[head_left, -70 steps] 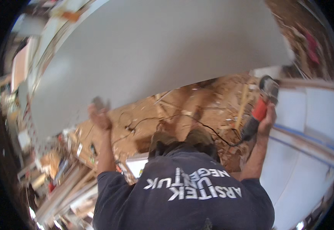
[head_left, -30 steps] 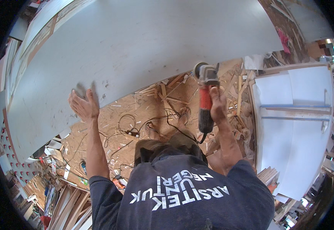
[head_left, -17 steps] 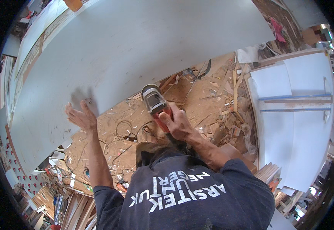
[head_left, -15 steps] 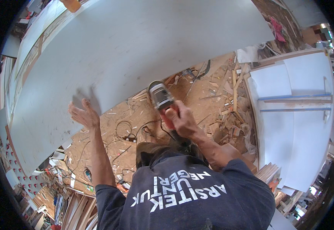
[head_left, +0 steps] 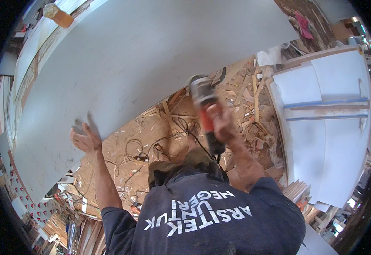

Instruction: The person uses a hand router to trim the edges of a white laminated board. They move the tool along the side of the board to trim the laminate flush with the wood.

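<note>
A large grey panel (head_left: pixel 126 63) spans the upper left, its near edge slanting up to the right. Over that edge, at the left, is my left hand (head_left: pixel 86 140), open with fingers spread and a shadow close by them. Whether it presses on the surface is hard to tell. My right hand (head_left: pixel 223 123) is wrapped round a corded power tool (head_left: pixel 206 112) with a red body, black rear end and silver-and-dark rounded head. Motion blurs both hand and tool. The tool's head is close to the panel's near edge, with a visible gap between them.
Wood scraps and looped cables (head_left: pixel 136 148) litter the brown floor. White boards (head_left: pixel 306 157) with blue strips stand at the right. A yellowish bottle (head_left: pixel 58 16) is at the panel's far left. Stacked wood strips (head_left: pixel 296 192) are near my right elbow.
My right hand has moved the power tool rightward, away from the panel's edge. My left hand has shifted slightly left and nearer, still spread. The yellowish bottle shows more fully.
</note>
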The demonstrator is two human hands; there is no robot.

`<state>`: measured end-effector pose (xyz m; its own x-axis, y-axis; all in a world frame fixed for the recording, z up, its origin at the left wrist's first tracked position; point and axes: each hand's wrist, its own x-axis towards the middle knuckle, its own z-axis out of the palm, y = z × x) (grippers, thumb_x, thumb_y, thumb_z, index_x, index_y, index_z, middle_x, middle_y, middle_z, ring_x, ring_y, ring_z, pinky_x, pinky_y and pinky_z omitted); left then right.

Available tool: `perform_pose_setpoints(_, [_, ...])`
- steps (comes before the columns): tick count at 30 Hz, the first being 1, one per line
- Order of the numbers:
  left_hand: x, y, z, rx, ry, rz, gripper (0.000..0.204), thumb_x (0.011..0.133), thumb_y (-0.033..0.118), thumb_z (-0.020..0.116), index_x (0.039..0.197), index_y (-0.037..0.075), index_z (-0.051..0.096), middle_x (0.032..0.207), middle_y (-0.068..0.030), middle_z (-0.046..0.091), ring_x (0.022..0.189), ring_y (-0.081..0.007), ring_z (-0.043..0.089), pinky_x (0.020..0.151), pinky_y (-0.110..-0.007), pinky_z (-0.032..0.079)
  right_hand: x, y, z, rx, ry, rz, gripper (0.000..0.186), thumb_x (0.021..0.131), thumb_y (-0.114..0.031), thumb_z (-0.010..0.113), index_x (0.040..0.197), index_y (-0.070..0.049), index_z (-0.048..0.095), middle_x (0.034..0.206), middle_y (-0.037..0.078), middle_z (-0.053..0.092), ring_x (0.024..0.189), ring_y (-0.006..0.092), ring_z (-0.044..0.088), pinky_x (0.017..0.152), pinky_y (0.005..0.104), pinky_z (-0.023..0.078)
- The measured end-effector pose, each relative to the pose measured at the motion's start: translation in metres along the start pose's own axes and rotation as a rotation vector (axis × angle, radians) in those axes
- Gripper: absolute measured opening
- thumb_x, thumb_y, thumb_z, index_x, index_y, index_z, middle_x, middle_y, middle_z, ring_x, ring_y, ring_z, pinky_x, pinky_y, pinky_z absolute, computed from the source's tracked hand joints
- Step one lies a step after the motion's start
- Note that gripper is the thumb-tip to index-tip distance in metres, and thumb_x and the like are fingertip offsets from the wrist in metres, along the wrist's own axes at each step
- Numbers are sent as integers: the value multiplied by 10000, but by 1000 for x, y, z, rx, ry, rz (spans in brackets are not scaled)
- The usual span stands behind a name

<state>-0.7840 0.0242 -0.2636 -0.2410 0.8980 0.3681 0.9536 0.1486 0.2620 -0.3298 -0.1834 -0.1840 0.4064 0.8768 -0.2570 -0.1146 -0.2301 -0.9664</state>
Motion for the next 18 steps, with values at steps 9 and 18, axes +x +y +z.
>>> perform_pose_setpoints(9, [3,13,-12,-39,-57,1,918,969,688,494,1479,-69,398,1495,-261,418,1417,-409,374,1188,-519,284,8,5,-19,-113,-46,23,475,1023,-458,593,1162,-5,614,882,115,683,788,254,657,715,406,527])
perform_pose_setpoints(18, [1,6,-2,14,-3,-22,929,965,708,478,1467,-73,419,1491,-276,437,1412,-417,390,1186,-523,288,58,-3,-142,28,210,-23,514,1045,-534,533,1217,-61,638,977,-6,640,828,87,591,721,261,505])
